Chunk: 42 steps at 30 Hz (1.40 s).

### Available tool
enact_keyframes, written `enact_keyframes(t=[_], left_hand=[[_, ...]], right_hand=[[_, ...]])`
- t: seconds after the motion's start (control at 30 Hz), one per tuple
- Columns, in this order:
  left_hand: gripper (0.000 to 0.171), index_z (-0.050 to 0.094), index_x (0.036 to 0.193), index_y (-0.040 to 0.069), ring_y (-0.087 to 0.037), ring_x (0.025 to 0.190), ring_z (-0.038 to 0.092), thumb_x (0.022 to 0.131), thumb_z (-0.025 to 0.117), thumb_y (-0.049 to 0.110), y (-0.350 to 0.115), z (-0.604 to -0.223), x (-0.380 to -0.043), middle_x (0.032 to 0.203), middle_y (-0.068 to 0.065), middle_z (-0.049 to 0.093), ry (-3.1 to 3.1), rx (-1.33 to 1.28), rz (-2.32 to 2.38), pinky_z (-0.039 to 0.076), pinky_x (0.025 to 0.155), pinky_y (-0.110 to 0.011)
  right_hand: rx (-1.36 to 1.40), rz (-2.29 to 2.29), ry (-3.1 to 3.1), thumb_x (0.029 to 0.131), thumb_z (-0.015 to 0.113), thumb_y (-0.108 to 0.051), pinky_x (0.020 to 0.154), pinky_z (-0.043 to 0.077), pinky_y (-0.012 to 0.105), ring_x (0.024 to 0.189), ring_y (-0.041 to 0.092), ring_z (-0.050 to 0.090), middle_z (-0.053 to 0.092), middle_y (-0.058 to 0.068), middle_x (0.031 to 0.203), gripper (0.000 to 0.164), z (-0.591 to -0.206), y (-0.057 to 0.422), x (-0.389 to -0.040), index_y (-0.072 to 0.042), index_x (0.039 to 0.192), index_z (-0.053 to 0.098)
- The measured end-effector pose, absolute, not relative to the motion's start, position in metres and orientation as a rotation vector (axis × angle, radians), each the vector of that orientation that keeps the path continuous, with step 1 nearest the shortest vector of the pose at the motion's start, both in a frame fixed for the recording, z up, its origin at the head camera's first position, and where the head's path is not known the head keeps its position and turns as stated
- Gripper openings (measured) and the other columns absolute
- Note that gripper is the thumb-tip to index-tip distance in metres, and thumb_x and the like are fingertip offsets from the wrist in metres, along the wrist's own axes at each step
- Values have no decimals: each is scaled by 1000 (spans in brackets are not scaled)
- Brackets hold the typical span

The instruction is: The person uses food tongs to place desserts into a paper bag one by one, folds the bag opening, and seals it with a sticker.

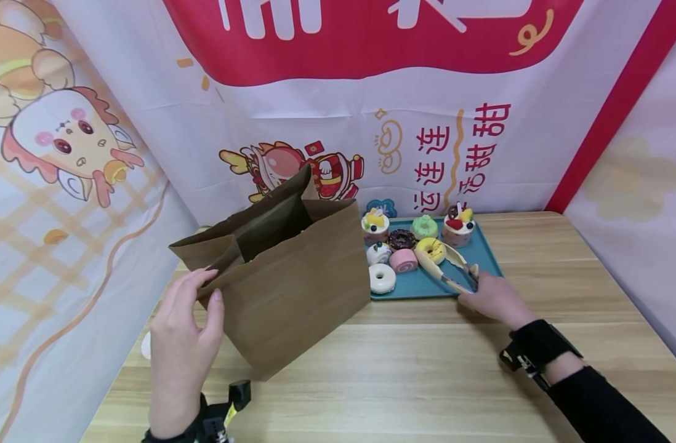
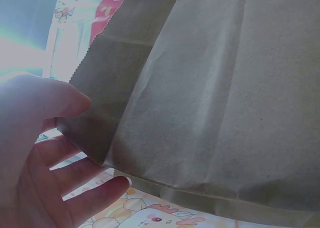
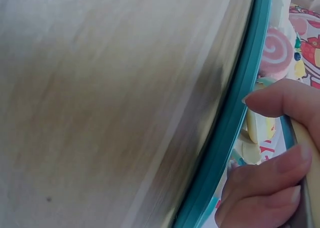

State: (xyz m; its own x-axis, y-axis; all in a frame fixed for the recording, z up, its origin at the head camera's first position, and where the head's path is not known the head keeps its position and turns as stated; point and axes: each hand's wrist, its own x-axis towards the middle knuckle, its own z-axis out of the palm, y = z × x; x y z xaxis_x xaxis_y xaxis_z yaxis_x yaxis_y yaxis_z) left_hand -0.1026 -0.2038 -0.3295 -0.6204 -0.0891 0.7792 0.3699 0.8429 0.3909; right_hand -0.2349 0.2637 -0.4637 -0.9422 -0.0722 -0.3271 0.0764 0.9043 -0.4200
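Observation:
A brown paper bag (image 1: 305,277) stands tilted on the table with its mouth open upward. My left hand (image 1: 183,332) holds its left top corner; in the left wrist view the thumb lies on one side of the paper (image 2: 200,87) and fingers behind it. My right hand (image 1: 498,301) grips cream-coloured tongs (image 1: 431,266) at the front edge of a blue tray (image 1: 487,258). The tongs' tips are at either side of a yellow doughnut (image 1: 431,248) on the tray. Close by lies a pink swiss roll (image 1: 403,261).
Also on the tray are a white doughnut (image 1: 382,279), a chocolate doughnut (image 1: 401,239), a green pastry (image 1: 425,226), a white pastry (image 1: 379,253) and two fruit-topped cups, one at right (image 1: 457,231). The bag hides the tray's left end. A printed cloth (image 1: 327,98) hangs behind the table.

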Motion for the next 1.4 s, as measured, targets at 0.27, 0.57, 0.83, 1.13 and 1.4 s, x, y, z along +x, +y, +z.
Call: enact_keyframes(t=[0.27, 0.57, 0.83, 1.13, 1.4], left_hand=[[30, 67, 113, -3, -39, 108, 61, 83, 65, -6, -204, -331, -101, 115, -23, 67, -2160, -195, -673, 27, 102, 1], [30, 67, 112, -3, -38, 108, 62, 82, 65, -7, -204, -332, -100, 115, -22, 67, -2159, -187, -674, 27, 102, 2], [30, 67, 113, -2, -38, 108, 62, 83, 65, -6, -202, -332, -100, 115, -22, 67, -2159, -180, -679, 27, 101, 2], [30, 67, 113, -2, -38, 108, 62, 83, 64, -6, -201, -330, -100, 116, -22, 67, -2168, -178, -677, 27, 101, 2], [30, 67, 113, -3, -38, 107, 62, 83, 64, -6, -201, -330, -101, 115, -22, 67, -2161, -195, -682, 27, 101, 2]], right_hand=[[-38, -698, 2729, 84, 66, -44, 65, 47, 32, 83, 29, 56, 58, 22, 98, 81, -464, 269, -230, 16, 132, 41], [-71, -757, 2762, 85, 66, -41, 63, 48, 33, 84, 30, 57, 59, 32, 109, 85, -450, 272, -227, 21, 136, 36], [-145, -836, 2753, 85, 65, -35, 66, 51, 35, 84, 29, 59, 59, 30, 109, 75, -419, 264, -229, 18, 133, 41], [-203, -779, 2852, 82, 68, -37, 60, 44, 27, 82, 27, 56, 61, 23, 104, 67, -368, 247, -237, 9, 127, 49], [-271, -727, 2915, 84, 68, -35, 60, 44, 27, 81, 27, 56, 62, 24, 103, 69, -322, 226, -236, 8, 133, 44]])
